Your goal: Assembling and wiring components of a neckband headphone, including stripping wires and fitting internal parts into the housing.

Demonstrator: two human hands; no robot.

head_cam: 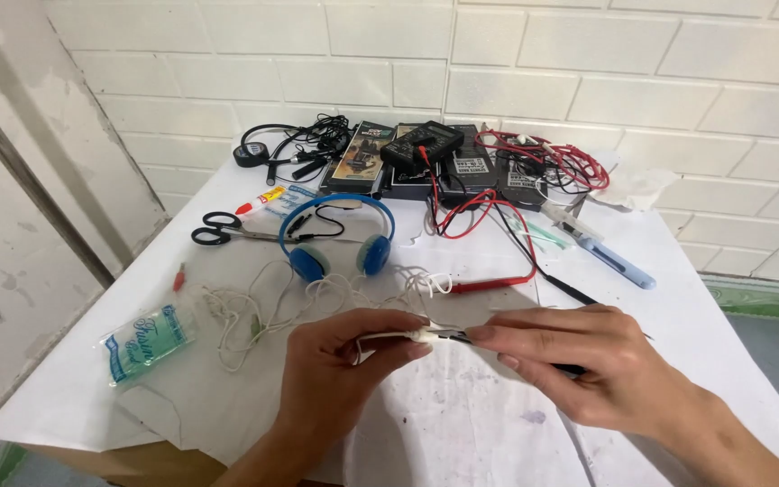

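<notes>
Evidently thin white cable [388,337], tangled, dark-tipped.

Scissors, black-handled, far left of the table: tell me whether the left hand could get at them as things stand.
Probably yes: the scissors lie in the open, nothing on them, but the left hand is pinching a white cable.

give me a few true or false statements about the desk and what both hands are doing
1. The left hand pinches a white cable. True.
2. The right hand is empty. False: it holds a thin dark tool against the cable's end.
3. The blue headphones lie beyond the hands. True.
4. The scissors lie at the table's right edge. False: they lie on the left side.
5. The multimeter sits near the wall. True.
</notes>
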